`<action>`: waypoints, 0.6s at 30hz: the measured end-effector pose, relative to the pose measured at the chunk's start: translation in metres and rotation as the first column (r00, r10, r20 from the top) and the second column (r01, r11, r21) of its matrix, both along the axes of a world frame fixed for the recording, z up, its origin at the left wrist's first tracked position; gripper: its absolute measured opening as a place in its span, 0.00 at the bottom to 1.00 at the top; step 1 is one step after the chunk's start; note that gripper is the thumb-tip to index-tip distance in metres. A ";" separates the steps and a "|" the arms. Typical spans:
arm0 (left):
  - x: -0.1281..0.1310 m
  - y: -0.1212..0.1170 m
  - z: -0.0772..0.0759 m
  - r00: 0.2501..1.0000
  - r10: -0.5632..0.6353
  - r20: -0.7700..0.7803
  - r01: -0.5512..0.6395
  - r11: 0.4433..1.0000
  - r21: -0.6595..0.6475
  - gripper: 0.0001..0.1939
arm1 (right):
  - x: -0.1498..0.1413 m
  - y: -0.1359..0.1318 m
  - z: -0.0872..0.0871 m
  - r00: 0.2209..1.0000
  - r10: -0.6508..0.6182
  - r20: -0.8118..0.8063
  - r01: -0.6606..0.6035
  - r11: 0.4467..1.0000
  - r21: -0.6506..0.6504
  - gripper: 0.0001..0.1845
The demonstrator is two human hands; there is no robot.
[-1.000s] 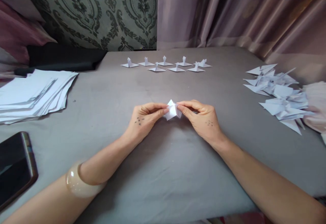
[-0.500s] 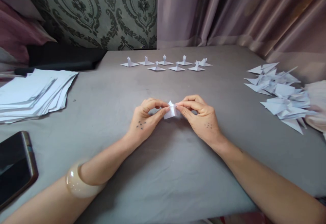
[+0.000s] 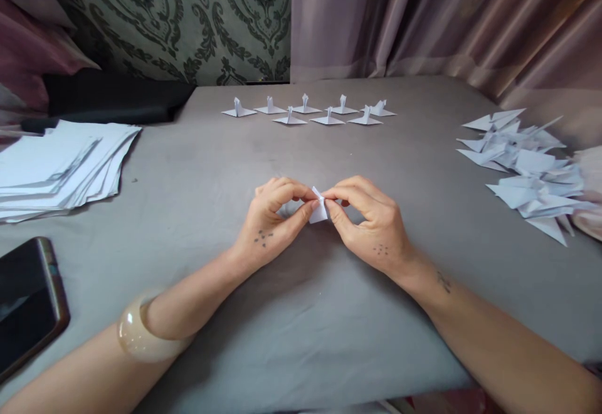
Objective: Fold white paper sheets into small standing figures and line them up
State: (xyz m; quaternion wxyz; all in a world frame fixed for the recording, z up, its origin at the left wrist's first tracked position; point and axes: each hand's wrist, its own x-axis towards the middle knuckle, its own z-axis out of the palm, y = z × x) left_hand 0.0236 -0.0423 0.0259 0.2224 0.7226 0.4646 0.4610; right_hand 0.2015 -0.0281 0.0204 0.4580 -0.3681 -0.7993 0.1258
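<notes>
Between my two hands, above the middle of the grey-covered table (image 3: pixel 263 351), is a small piece of folded white paper (image 3: pixel 318 212). A narrow point of it sticks up between the fingertips and a flat flap hangs below. My left hand (image 3: pixel 277 216) pinches its left side between thumb and fingers. From the right, my right hand (image 3: pixel 369 216) pinches the other side, thumb and index finger close together. The fingertips hide part of the folds. Beyond the hands stand several folded paper figures (image 3: pixel 328 120) in two rows, each with flat pointed sides and an upright middle.
A stack of white paper sheets (image 3: pixel 106 163) lies at the left, with a phone (image 3: pixel 31 304) nearer me. Behind the stack is a black folded item (image 3: pixel 113 97). Several pointed paper pieces (image 3: pixel 536 191) are heaped at the right, by the curtain (image 3: pixel 423 25).
The folded paper has turned slightly between my fingers, and its top point now looks narrower and leans left. My right fingers have shifted their pinch. The view has moved a little.
</notes>
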 end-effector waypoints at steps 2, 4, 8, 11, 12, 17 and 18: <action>0.000 0.000 0.001 1.000 -0.005 -0.020 0.005 1.000 -0.002 0.02 | 0.001 0.000 0.001 0.999 -0.010 0.041 0.009 0.999 0.035 0.07; 0.000 -0.001 0.001 1.000 -0.009 -0.024 0.009 1.000 -0.004 0.02 | 0.003 0.001 0.001 0.996 -0.021 0.082 0.015 0.997 0.078 0.06; 0.000 -0.002 0.003 0.999 -0.008 -0.049 0.008 1.000 0.008 0.02 | 0.004 0.001 0.003 0.989 -0.036 0.140 0.015 0.988 0.153 0.05; 0.001 -0.003 0.004 0.997 -0.005 -0.079 0.007 1.000 0.025 0.03 | 0.005 0.001 0.004 0.985 -0.044 0.167 0.014 0.984 0.176 0.04; 0.001 -0.003 0.005 0.996 -0.005 -0.087 0.008 0.999 0.032 0.03 | 0.005 0.000 0.005 0.984 -0.042 0.174 0.010 0.983 0.181 0.04; 0.000 -0.004 0.004 0.991 0.003 -0.134 0.008 0.997 0.083 0.03 | 0.005 -0.001 0.007 0.981 -0.023 0.195 -0.014 0.983 0.182 0.05; 0.000 -0.004 0.004 0.990 0.007 -0.140 0.006 0.996 0.091 0.03 | 0.005 -0.001 0.007 0.981 -0.015 0.195 -0.019 0.985 0.172 0.06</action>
